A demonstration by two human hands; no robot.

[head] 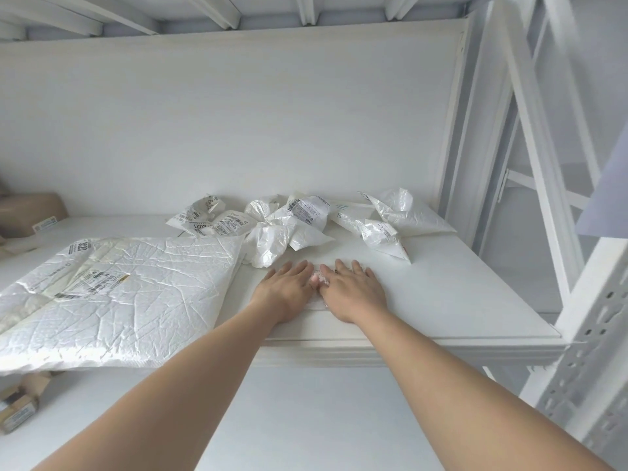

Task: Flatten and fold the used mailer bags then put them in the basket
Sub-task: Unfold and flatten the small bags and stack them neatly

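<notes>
Flatly, both hands lie palm down side by side on the shelf (441, 300), fingers straight and spread a little, gripping nothing: the left hand (285, 290) and the right hand (353, 292) press on a small mailer bag (319, 299) that shows only as a crinkled strip in the gap between them and just under their inner edges. The thumbs and forefingers of the two hands nearly touch over that strip. How far the small bag reaches under the palms cannot be told, since it is white on a white board. It lies near the front edge of the shelf. Just beyond the fingertips, toward the back wall, sits a heap of crumpled bags (289, 226), white plastic with printed labels, some balled up and some lying half flat; the heap spreads along the back of the shelf toward its right end. To the left of the hands lies a large padded bag (136, 300), flattened, creased all over, label side up, its near edge hanging past the front of the shelf. Farther left at the back rests a brown parcel (30, 212). Below the shelf at the lower left stands a cardboard box (17, 409). On the right rises a white metal post (584, 368) with punched holes.
</notes>
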